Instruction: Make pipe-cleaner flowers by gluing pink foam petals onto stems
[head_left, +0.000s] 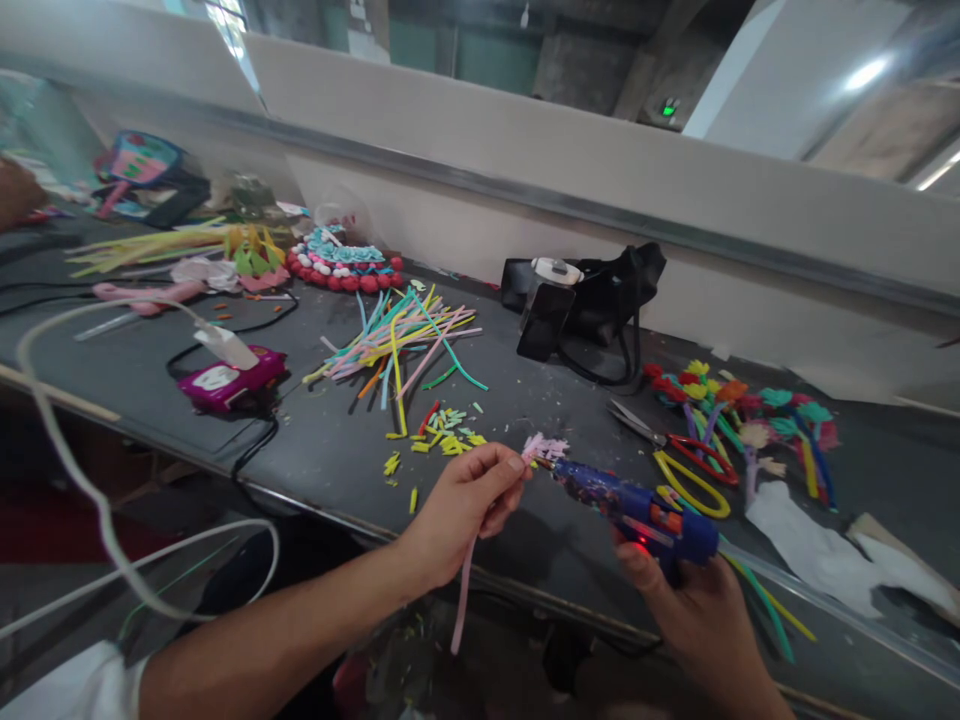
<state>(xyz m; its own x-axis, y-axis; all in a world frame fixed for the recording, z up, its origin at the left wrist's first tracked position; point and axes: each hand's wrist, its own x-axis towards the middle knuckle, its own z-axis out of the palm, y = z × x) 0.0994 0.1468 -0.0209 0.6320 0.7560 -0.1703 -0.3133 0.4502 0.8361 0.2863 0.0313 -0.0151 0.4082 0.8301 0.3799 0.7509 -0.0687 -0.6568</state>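
The left hand (474, 490) has its grip closed on a pink fuzzy stem (465, 600), thumb and finger pressed together, the stem's free end hanging past the front edge of the grey surface (502, 405); the right hand's (701, 605) grip is wrapped around a blue glue gun (637, 508), its nozzle close to the left fingertips, though I cannot tell whether they touch. Pale pink tufts (551, 446) show just behind the nozzle, and yellow snippets (450, 444) lie beyond the left hand. Open scissors (697, 487) sit just past the gun, crowding that side, with fuzzy flowers (780, 400) behind them and crumpled white paper (810, 545) to the right. Farther back are a pile of coloured stems (405, 340) and a black bag (607, 290); a purple power strip (236, 382) with a white plug (227, 345) stands at left
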